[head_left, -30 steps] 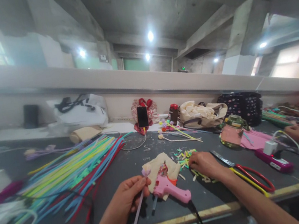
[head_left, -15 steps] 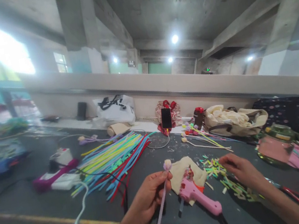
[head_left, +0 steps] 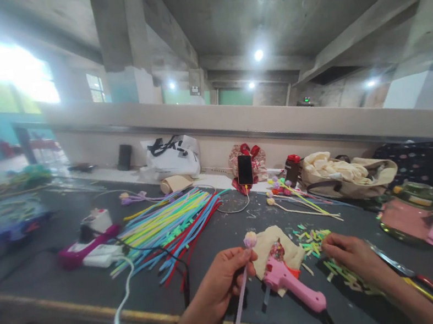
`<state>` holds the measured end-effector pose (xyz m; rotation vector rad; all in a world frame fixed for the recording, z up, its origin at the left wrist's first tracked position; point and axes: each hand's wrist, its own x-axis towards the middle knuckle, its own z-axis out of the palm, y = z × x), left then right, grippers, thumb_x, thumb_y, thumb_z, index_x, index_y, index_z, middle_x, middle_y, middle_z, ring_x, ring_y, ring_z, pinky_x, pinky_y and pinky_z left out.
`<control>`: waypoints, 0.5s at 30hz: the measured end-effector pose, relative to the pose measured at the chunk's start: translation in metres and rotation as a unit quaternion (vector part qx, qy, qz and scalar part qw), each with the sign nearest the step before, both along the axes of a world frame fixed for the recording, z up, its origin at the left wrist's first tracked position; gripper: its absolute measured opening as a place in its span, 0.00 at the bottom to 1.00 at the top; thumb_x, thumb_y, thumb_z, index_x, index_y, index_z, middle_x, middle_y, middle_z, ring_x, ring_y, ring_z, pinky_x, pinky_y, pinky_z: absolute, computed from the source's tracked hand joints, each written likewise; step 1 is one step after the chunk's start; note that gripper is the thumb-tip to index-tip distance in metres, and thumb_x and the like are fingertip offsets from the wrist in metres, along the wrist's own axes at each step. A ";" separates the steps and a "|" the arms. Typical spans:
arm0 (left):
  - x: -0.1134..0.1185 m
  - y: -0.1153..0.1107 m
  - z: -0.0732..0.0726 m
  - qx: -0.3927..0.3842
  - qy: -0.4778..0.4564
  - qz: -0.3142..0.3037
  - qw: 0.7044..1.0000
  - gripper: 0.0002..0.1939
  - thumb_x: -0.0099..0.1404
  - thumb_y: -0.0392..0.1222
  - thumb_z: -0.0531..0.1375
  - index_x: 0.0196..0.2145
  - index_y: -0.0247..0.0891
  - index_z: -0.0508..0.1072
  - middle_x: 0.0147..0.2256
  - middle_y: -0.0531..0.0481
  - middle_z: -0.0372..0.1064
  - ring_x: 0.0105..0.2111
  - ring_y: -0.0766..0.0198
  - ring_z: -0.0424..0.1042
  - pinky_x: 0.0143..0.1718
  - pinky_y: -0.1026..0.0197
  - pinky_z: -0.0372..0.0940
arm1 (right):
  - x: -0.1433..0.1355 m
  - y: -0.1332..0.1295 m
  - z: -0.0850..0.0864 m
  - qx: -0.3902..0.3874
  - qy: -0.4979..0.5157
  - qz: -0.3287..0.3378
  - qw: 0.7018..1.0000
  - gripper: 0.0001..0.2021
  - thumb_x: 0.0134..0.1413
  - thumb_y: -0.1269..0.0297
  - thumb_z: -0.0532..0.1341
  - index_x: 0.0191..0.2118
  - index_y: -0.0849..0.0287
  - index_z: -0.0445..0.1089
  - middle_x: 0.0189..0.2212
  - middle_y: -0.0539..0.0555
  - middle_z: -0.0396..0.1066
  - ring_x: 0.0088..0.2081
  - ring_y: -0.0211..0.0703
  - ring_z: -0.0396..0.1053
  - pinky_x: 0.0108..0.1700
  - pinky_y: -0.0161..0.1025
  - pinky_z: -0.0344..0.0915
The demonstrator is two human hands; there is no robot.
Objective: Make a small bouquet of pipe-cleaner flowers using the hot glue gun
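Observation:
My left hand [head_left: 230,277] pinches a pale lilac stem [head_left: 242,305] just below the small lilac and cream flower head [head_left: 250,240] at its top. My right hand [head_left: 348,253] is over a scattered pile of short green and yellow cut pieces [head_left: 312,243], fingers bent and drawn together at the pile's edge. Whatever may be between those fingertips is hidden. Between the hands, a pink glue gun [head_left: 292,285] lies on a beige cloth [head_left: 262,246], its nozzle pointing away from me.
Long coloured strips [head_left: 169,226] spread out on the left, near a purple and white power strip [head_left: 89,248] with cables. Finished-looking flower stems [head_left: 303,205] lie behind the pile. A phone [head_left: 245,170] stands at the back. Pliers-like metal tool [head_left: 391,259] lies beside my right wrist.
The view has swung slightly left, so things appear shifted right. My right hand has come lower and closer onto the cut pieces. The left still grips the stem.

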<state>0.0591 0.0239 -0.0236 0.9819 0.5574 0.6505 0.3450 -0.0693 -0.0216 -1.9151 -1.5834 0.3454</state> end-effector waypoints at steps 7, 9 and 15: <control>0.001 -0.004 0.002 0.019 0.015 0.016 1.000 0.13 0.47 0.47 0.61 0.24 0.32 0.70 0.14 0.56 0.64 0.08 0.79 0.49 0.10 0.72 0.38 | -0.008 -0.001 0.008 0.018 -0.018 0.011 1.000 0.12 0.48 0.57 0.54 0.24 0.60 0.67 0.20 0.47 0.63 0.23 0.36 0.58 0.25 0.31 0.53; 0.001 -0.007 0.002 0.025 0.017 0.027 0.999 0.13 0.46 0.46 0.62 0.23 0.32 0.70 0.14 0.56 0.64 0.09 0.79 0.49 0.10 0.72 0.38 | -0.012 -0.002 0.013 0.023 -0.017 0.023 0.999 0.11 0.47 0.57 0.55 0.26 0.60 0.68 0.20 0.48 0.64 0.23 0.37 0.59 0.25 0.31 0.53; 0.003 -0.009 0.004 0.036 0.026 0.031 0.999 0.12 0.45 0.45 0.63 0.17 0.33 0.67 0.13 0.56 0.64 0.09 0.80 0.47 0.10 0.72 0.38 | -0.013 -0.001 0.012 0.055 -0.017 0.055 0.997 0.10 0.46 0.58 0.56 0.25 0.59 0.68 0.23 0.49 0.66 0.25 0.38 0.61 0.27 0.32 0.56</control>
